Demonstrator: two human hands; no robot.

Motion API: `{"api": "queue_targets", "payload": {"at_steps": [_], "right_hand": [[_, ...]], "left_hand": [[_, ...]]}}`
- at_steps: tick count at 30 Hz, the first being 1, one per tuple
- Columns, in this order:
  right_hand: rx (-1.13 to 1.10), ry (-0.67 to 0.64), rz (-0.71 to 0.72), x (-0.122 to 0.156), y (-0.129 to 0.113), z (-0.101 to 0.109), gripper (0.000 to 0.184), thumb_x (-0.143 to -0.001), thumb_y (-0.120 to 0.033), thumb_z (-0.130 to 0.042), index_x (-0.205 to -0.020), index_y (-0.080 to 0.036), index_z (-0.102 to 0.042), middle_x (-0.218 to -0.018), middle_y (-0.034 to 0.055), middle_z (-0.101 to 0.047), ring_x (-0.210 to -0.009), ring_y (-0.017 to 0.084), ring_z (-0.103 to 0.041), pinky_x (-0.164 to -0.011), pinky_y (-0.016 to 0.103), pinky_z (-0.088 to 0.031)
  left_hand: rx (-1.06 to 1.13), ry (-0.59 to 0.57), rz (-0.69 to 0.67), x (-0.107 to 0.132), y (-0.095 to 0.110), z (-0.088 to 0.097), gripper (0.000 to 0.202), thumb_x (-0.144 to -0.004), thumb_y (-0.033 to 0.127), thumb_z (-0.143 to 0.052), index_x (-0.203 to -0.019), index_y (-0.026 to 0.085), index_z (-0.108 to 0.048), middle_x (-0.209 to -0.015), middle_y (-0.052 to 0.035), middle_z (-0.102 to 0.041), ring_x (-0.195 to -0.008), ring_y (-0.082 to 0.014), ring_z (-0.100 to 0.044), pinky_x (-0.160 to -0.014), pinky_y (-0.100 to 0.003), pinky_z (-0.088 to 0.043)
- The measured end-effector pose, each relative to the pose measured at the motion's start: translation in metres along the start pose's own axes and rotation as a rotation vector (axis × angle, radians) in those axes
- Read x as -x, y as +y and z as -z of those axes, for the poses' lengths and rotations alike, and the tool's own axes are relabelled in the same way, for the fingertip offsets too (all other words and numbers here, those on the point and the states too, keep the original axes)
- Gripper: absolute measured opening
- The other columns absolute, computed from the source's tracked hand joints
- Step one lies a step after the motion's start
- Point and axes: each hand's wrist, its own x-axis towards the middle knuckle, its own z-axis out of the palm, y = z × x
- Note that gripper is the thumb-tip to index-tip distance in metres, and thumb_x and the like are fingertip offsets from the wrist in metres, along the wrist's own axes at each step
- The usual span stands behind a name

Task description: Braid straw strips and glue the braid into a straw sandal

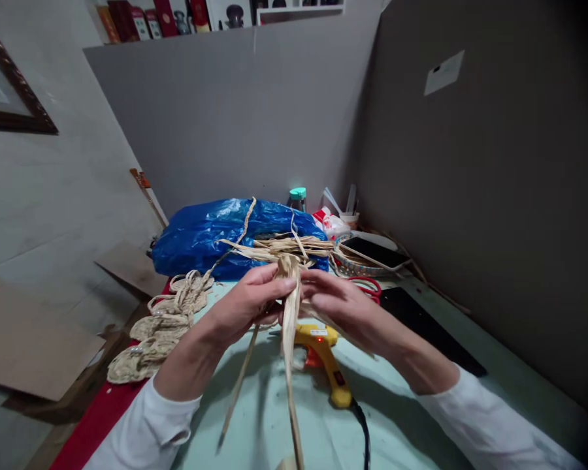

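Observation:
My left hand (255, 301) pinches a pale dried husk strip (290, 313), its thumb pressed against the front. The strip is bunched and folded at the top, and one long end hangs down toward the table's near edge. From the other side, my right hand (340, 305) closes on the same bundle, with some of its fingertips hidden behind the strip. Thinner strands stick out below both hands. Under them lies a yellow glue gun (330, 365) with a small red light lit and a black cord.
A blue plastic bag (200, 228) with more husk strips (294, 247) stands behind my hands. Woven straw slippers (149, 336) line the left edge. At right are red-handled scissors (367, 287), a black flat sheet (428, 326) and a phone (372, 253) on a basket.

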Motion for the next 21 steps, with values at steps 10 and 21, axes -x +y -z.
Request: {"api": "queue_targets", "payload": {"at_steps": [10,21], "right_hand": [[0.277,0.107,-0.042,0.004,0.005,0.0,0.024,-0.089,-0.036,-0.059,-0.107,-0.021,-0.062,-0.077,-0.0032,-0.045,-0.058,0.008,-0.03,-0.047,0.02,-0.024],[0.346,0.125,0.022,0.0,0.007,0.003,0.025,-0.089,-0.042,-0.06,-0.088,-0.017,-0.063,-0.07,-0.0039,-0.046,-0.056,0.008,-0.03,-0.048,0.023,-0.022]], "left_hand": [[-0.215,0.023,-0.079,-0.004,-0.005,-0.01,0.024,-0.075,0.032,-0.073,-0.09,0.018,-0.06,-0.067,0.0031,-0.049,-0.047,-0.0063,-0.032,-0.041,-0.02,-0.023],[-0.192,0.128,-0.119,-0.006,-0.006,-0.011,0.036,-0.068,0.028,-0.078,-0.096,0.017,-0.058,-0.079,0.0011,-0.057,-0.05,-0.0082,-0.05,-0.044,-0.021,-0.04]]}}
